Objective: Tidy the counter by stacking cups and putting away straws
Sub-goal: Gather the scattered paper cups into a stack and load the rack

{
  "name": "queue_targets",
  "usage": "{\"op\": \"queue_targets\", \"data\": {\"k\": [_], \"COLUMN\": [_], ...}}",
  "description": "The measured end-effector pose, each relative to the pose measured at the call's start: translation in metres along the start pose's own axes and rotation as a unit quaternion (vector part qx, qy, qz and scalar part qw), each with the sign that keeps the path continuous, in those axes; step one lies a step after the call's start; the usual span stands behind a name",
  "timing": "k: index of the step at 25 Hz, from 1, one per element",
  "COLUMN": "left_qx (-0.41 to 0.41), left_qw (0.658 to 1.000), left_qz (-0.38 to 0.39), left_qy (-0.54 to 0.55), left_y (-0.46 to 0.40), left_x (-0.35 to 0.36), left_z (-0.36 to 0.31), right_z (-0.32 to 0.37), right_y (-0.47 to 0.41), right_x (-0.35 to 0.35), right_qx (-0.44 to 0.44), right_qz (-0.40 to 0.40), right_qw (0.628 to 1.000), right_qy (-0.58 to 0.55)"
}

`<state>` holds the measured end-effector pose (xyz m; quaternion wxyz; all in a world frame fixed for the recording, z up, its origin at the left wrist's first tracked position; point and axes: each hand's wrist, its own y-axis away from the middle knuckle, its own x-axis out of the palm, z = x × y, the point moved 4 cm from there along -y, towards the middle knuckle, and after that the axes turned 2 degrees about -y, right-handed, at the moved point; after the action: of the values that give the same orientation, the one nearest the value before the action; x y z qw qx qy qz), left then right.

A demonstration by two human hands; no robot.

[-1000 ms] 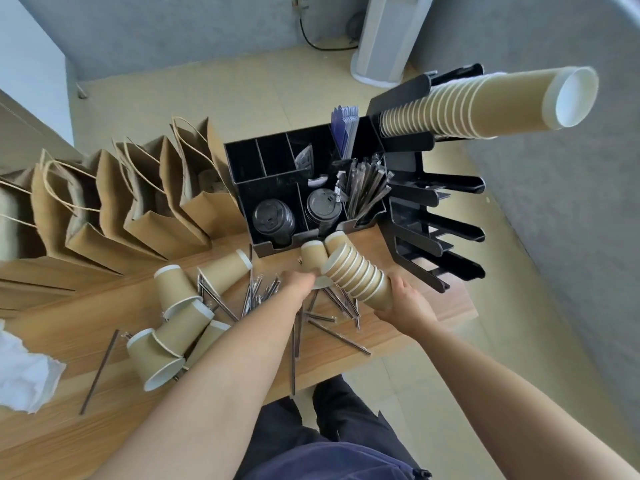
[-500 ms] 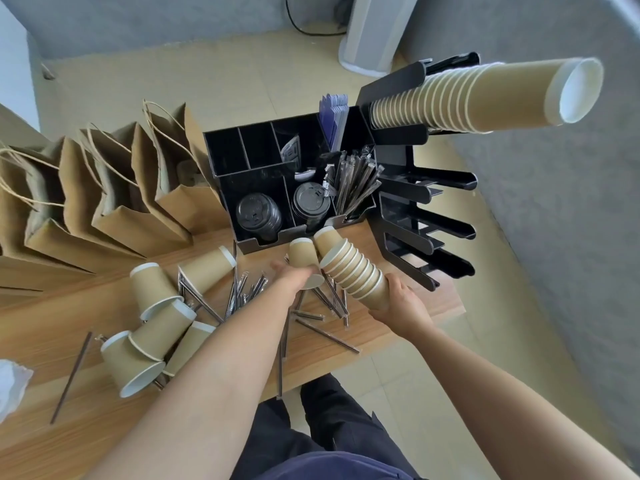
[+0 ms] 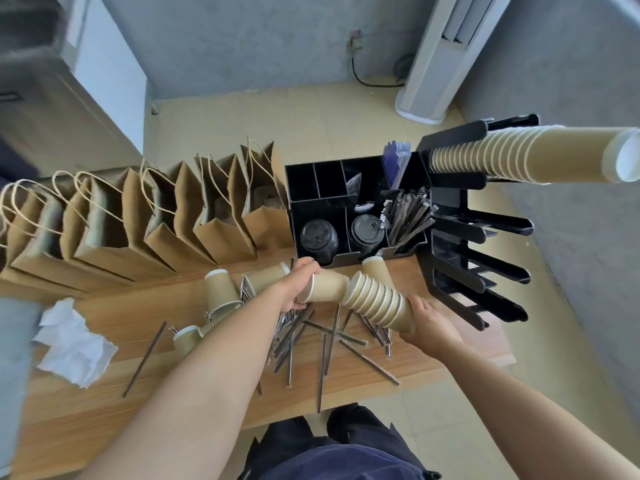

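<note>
My right hand (image 3: 431,325) grips the base of a stack of tan paper cups (image 3: 377,301), held tilted above the wooden counter (image 3: 104,393). My left hand (image 3: 299,285) holds a single tan cup (image 3: 327,286) by its rim, its bottom touching the open top end of the stack. Another lone cup (image 3: 375,268) lies behind the stack. Loose cups (image 3: 221,291) lie to the left, partly hidden by my left arm. Wrapped straws (image 3: 325,341) are scattered on the counter beneath both hands.
A black organiser (image 3: 346,202) holds lids and straws. To its right a black cup rack (image 3: 478,258) carries a long cup stack (image 3: 512,161). Brown paper bags (image 3: 156,220) line the back. Crumpled white paper (image 3: 72,344) lies at the left.
My left hand has lifted the single cup off the counter and turned it, bringing its bottom against the stack's open end. The camera view has shifted; the right hand keeps its grip.
</note>
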<state>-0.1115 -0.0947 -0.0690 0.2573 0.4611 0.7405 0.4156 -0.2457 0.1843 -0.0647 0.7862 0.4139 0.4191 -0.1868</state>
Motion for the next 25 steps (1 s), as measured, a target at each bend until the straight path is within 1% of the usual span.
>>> {"op": "queue_targets", "data": {"k": [3,7,10,12,13,15,16,17,19,21,23,25], "left_qx": [0.015,0.039,0.045,0.025,0.021,0.026,0.028,0.035,0.066,0.107,0.146,0.170], "left_qw": [0.999,0.996,0.992,0.991,0.994,0.999,0.999,0.998,0.984,0.953,0.924,0.898], "left_qz": [0.030,0.069,0.091,0.108,0.096,0.025,-0.020,-0.051,-0.075,-0.085,-0.111,-0.154], "left_qy": [0.001,-0.043,-0.074,-0.073,-0.048,0.007,0.006,-0.016,-0.147,-0.270,-0.336,-0.374], "left_y": [0.008,0.001,-0.011,-0.023,-0.027,-0.035,-0.038,-0.042,-0.049,-0.062,-0.074,-0.083], "left_x": [0.005,0.038,0.068,0.087,0.089,0.090,0.094,0.100,0.114,0.128,0.140,0.152], "left_z": [-0.009,-0.012,-0.006,-0.003,-0.002,0.002,0.004,0.008,0.013,0.019,0.024,0.024], "right_z": [0.012,0.027,0.021,0.000,-0.006,-0.017,-0.024,-0.032,-0.048,-0.065,-0.077,-0.088], "right_y": [-0.003,-0.003,0.006,0.017,0.023,0.035,0.040,0.044,0.050,0.053,0.054,0.055], "right_x": [-0.001,0.004,0.009,0.013,0.016,0.022,0.025,0.029,0.040,0.051,0.060,0.068], "right_qx": [-0.029,-0.052,-0.038,-0.005,0.007,0.043,0.067,0.086,0.113,0.134,0.144,0.151], "right_qz": [-0.003,-0.017,-0.032,-0.045,-0.053,-0.074,-0.088,-0.100,-0.114,-0.115,-0.107,-0.099], "right_qw": [0.999,0.998,0.998,0.995,0.993,0.987,0.980,0.972,0.957,0.949,0.946,0.944], "right_qy": [0.017,-0.008,-0.042,-0.084,-0.102,-0.138,-0.167,-0.196,-0.240,-0.262,-0.269,-0.276]}}
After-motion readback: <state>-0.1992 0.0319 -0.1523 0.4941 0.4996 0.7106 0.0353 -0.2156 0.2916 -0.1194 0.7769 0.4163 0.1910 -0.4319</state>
